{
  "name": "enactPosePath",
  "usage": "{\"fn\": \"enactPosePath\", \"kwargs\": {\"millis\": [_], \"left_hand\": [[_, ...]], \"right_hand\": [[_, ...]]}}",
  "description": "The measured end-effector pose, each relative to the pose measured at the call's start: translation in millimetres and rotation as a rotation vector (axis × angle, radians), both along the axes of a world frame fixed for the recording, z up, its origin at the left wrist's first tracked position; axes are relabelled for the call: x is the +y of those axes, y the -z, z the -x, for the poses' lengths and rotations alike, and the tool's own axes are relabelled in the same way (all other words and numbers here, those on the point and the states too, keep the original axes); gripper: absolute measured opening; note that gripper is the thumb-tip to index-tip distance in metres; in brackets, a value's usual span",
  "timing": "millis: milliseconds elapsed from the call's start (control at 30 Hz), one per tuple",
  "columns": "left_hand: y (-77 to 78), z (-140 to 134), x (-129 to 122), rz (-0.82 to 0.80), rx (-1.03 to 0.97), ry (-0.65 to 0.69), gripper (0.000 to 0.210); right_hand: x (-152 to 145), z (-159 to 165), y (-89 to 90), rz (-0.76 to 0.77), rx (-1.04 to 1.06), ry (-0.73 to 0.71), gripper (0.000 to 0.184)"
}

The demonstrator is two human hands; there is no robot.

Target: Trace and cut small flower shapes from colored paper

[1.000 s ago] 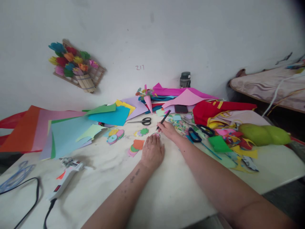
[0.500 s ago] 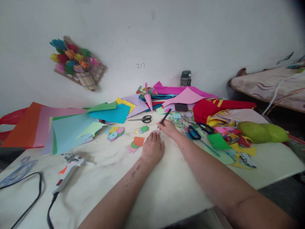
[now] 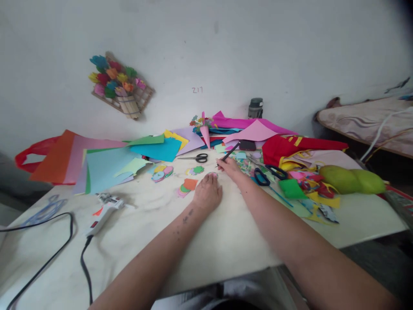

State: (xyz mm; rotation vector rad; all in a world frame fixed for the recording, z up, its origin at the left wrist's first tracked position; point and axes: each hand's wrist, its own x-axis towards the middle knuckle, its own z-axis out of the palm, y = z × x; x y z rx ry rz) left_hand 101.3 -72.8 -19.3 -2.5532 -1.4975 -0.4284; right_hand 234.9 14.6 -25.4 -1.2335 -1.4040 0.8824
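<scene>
Thin black pen (image 3: pixel 228 154), pinched between right fingers (image 3: pixel 223 164), tilted, upper end pointing away to the right. Small pink paper piece (image 3: pixel 213 175), flat under left fingers (image 3: pixel 211 181).

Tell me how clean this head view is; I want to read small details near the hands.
Head view: soft, even daylight, faint shadows, no glare; wide-angle bending at the edges, dark vignette top right; the left hand and the right hand with its thin black pen are small and slightly soft, and the small pink paper piece lacks detail.
</scene>
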Motion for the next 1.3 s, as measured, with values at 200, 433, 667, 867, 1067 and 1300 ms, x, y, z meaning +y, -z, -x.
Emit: {"fn": "enactPosePath", "kwargs": {"millis": [200, 433, 667, 867, 1067, 1300], "left_hand": [[-1.6, -2.7, -0.8, -0.004, -0.003, -0.016, 0.047], [1.9, -1.3, -2.8, -0.023, -0.045, -0.027, 0.047], [-1.5, -1.1, -4.1, 0.014, -0.03, -0.038, 0.05], [-1.6, 0.6, -4.6, -0.001, -0.053, -0.022, 0.047], [-2.4, 1.6, -5.4, 0.059, -0.049, -0.035, 0.049], [-6.8, 0.8, -6.6, 0.094, -0.009, -0.043, 0.051]], "right_hand": [[4.4, -0.7, 2.9, 0.009, 0.027, -0.05, 0.023], [5.2, -1.8, 7.7, -0.041, -0.109, 0.012, 0.021], [-1.9, 0.0, 0.5, -0.052, -0.268, 0.031, 0.025], [-4.0, 1.8, -2.4, -0.026, -0.316, 0.018, 0.024], [-7.2, 2.3, -5.4, -0.024, -0.321, 0.028, 0.021], [-8.6, 1.7, -6.9, -0.029, -0.346, 0.021, 0.021]]}}
